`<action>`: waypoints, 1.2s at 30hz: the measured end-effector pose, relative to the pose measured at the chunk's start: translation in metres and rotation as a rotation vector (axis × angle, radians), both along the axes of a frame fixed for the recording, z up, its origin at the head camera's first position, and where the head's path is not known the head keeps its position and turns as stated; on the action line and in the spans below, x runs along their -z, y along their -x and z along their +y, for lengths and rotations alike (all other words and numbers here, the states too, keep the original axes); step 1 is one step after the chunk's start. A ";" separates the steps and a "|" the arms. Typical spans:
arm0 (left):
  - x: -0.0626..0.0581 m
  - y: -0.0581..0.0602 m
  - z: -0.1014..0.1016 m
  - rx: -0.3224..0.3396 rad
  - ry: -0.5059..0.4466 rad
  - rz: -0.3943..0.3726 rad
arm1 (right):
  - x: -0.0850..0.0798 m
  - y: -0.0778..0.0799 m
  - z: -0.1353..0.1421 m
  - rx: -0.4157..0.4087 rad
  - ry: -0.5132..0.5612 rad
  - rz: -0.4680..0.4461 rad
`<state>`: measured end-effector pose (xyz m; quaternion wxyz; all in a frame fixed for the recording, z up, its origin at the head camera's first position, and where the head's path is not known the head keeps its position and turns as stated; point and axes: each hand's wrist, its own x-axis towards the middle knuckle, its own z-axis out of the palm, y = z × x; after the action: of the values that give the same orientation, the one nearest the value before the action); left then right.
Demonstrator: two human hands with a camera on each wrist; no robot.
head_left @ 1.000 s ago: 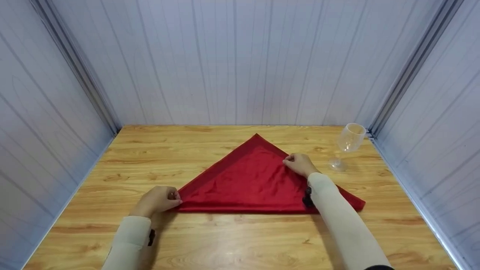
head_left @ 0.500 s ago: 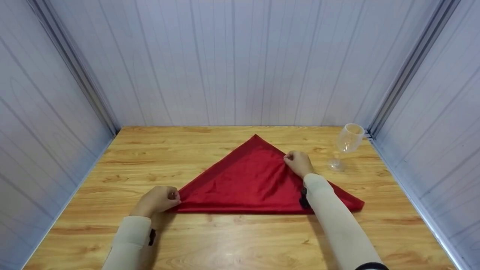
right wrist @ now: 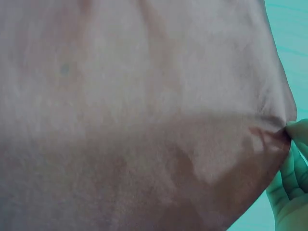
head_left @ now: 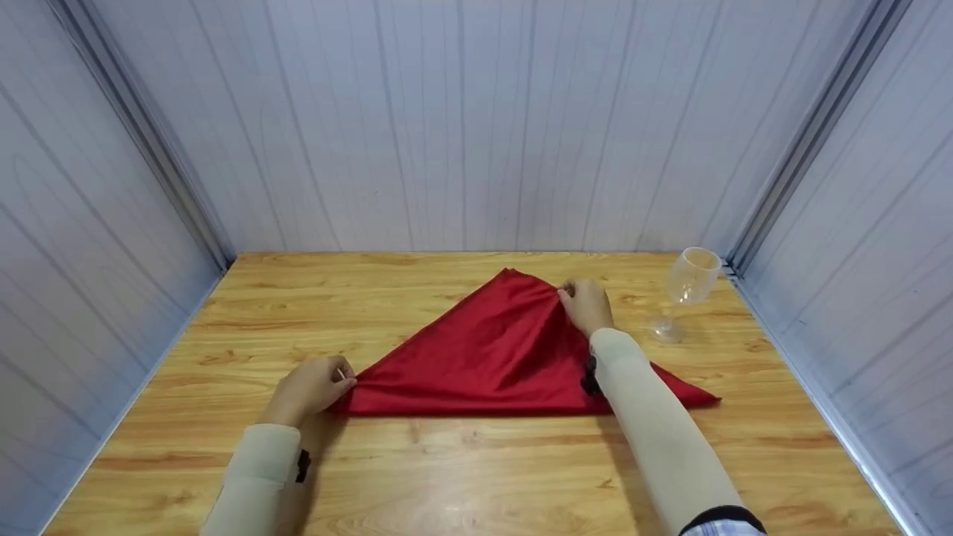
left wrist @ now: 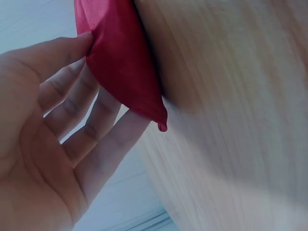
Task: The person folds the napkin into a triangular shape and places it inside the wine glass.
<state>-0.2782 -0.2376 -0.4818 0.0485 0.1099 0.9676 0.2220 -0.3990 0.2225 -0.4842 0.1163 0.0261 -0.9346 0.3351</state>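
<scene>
A red satiny cloth napkin, folded into a triangle, lies on the table with its peak toward the back wall. At its left end my left hand pinches the edge between thumb and fingers; the left wrist view shows the cloth lifted there, other fingers spread beneath it. My right hand pinches the right slanting edge near the peak, raising folds. In the right wrist view the napkin fills most of the picture, its colour washed out, with the right fingers at its edge. My right forearm hides part of the cloth's right side.
A clear wine glass stands upright at the back right of the wooden table, beyond my right hand. Pale panel walls enclose the table at the back and both sides.
Both hands have moved slightly away from me, the right one further, drawing up the napkin's slanting edges. The darker band along the left slanting edge no longer shows. The glass stays put.
</scene>
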 end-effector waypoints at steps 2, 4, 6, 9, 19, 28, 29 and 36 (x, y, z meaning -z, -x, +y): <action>0.001 0.003 0.001 -0.013 0.006 0.017 | -0.001 0.001 -0.002 -0.006 0.011 -0.038; 0.002 0.005 0.002 -0.022 0.010 0.016 | 0.000 0.002 -0.002 -0.017 0.000 -0.106; 0.004 0.006 0.003 -0.028 0.010 0.006 | 0.005 0.000 0.001 -0.029 -0.025 -0.181; 0.006 0.006 0.003 -0.018 0.006 -0.026 | 0.013 -0.005 0.008 -0.026 -0.055 -0.248; 0.004 0.006 0.002 -0.023 0.026 -0.042 | 0.013 -0.011 0.027 -0.005 -0.072 -0.229; 0.006 0.008 0.005 -0.088 0.034 -0.005 | 0.014 -0.011 0.025 0.037 -0.063 -0.108; 0.006 0.008 0.005 -0.093 0.029 -0.006 | 0.015 -0.011 0.025 0.034 -0.078 -0.131; 0.008 0.008 0.007 -0.119 0.021 -0.051 | 0.016 -0.018 0.037 0.006 -0.111 -0.275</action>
<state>-0.2865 -0.2309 -0.4903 0.0611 0.0460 0.9732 0.2169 -0.3814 0.2599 -0.5005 -0.0135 -0.0167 -0.9590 0.2827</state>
